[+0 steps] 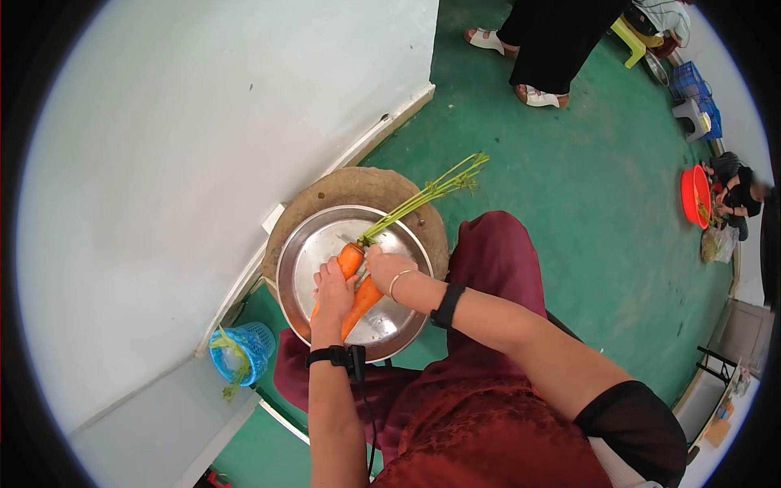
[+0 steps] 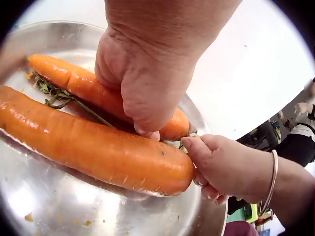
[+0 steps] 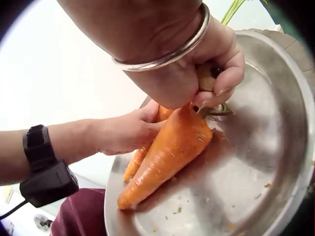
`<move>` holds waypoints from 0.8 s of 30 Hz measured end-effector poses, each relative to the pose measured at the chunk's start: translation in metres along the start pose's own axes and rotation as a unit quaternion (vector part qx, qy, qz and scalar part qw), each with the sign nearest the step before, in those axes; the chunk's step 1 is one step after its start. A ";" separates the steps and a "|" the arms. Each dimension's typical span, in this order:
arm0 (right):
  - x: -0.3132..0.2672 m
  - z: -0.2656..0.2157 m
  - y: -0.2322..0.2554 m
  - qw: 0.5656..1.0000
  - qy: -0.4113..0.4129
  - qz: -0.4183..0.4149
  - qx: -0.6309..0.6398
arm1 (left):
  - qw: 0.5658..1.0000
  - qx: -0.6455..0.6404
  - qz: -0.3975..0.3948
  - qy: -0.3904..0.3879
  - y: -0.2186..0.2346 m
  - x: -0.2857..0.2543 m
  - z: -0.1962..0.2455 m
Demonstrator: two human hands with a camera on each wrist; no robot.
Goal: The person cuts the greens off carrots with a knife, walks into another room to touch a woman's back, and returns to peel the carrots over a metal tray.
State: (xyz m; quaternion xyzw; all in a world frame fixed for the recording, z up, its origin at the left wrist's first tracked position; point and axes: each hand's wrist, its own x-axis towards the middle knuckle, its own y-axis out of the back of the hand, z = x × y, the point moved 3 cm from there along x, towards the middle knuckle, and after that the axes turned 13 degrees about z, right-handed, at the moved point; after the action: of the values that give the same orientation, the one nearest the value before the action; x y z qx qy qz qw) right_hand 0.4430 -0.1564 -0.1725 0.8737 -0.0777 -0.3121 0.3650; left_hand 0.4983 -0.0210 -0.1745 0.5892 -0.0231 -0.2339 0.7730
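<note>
thick orange carrot [image 2: 93, 150]: smooth, wet-looking skin, lying flat in the round steel basin [image 2: 54, 206], blunt top end under the right hand [image 2: 229, 167] | slimmer orange carrot [image 2: 83, 86]: lying just behind it, touching, green stalk strands across it, partly covered by the left hand [image 2: 145, 73]

Green floor [image 1: 602, 203] meets a white wall [image 1: 203, 146].

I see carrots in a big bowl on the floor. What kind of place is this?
Probably an informal food-preparation area on the floor, not a fitted kitchen. Carrots lie in a metal basin on a wooden block, over a green painted floor.
</note>
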 end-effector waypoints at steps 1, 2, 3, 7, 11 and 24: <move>0.003 -0.003 0.002 1.000 0.006 -0.004 -0.002 | 1.000 0.000 0.002 -0.005 -0.005 0.002 -0.005; 0.005 -0.006 0.003 1.000 0.010 -0.008 -0.003 | 1.000 0.001 0.003 -0.010 -0.008 0.003 -0.010; 0.004 -0.006 0.004 1.000 0.014 -0.014 -0.006 | 1.000 -0.002 0.000 -0.007 -0.006 0.001 -0.008; 0.000 -0.003 0.009 0.999 0.031 -0.025 -0.013 | 1.000 -0.014 -0.007 -0.015 -0.003 0.004 -0.008; -0.011 0.002 0.013 0.999 0.010 -0.016 -0.026 | 1.000 -0.010 -0.015 -0.010 0.000 0.003 -0.004; 0.016 -0.003 -0.003 0.997 0.057 -0.041 -0.020 | 0.999 -0.025 0.011 -0.022 -0.009 0.006 -0.011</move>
State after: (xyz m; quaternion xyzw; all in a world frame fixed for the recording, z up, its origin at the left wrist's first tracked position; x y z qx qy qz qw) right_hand 0.4569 -0.1583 -0.1810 0.8851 -0.0147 -0.2779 0.3731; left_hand 0.5040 -0.0146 -0.1873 0.5641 -0.0408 -0.2392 0.7893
